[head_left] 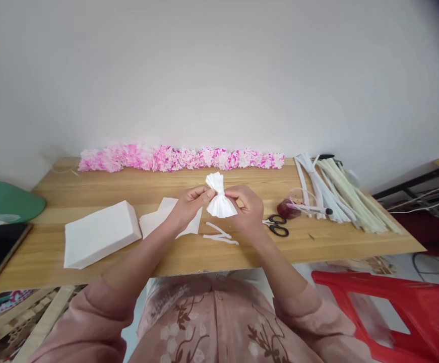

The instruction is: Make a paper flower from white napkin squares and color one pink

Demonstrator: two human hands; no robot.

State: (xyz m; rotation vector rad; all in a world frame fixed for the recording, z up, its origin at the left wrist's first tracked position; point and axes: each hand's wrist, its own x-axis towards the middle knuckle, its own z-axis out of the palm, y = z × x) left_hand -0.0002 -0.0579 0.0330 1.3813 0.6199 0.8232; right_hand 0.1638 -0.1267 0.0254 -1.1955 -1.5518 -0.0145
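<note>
Pinching white pleated-paper bow (220,201) in left grip (189,205) and right grip (248,205), over brown wooden desk (196,258), inside front edge, near black-handled scissors (271,222)!

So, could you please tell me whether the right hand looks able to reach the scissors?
Probably yes: the scissors' handles lie uncovered close to the right hand, though that hand seems busy pinching the gathered white paper.

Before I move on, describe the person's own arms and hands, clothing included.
The left hand and right hand are bare, with no gloves or wristbands in view. The loose, dusty-pink sleeves stop well short of the wrists and look plain, unlike the matching top's front, which carries brown leafy stems and pale round shapes.
</note>
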